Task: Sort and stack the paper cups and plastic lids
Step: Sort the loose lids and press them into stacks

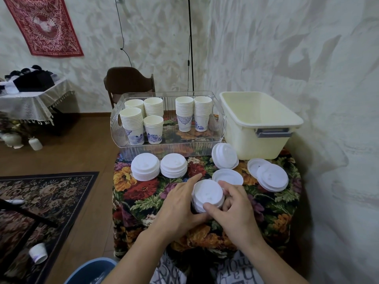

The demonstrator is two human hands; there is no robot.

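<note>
Presently both hands are cupping a small lid stack point(207, 195) on the tablecloth point(143, 193): left hand point(181, 206) curling round its near-left side, right hand point(232, 210) pinching its right edge. Best squaring rims evenly before adding loose lids point(271, 177).

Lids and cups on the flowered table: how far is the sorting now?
Done: six cup stacks stand in the clear tray, and two neat lid stacks sit before it. In hand: the left hand and right hand grip a small lid stack. Left: loose lids lie unstacked near the cream tub, and a cup on the floor.
</note>
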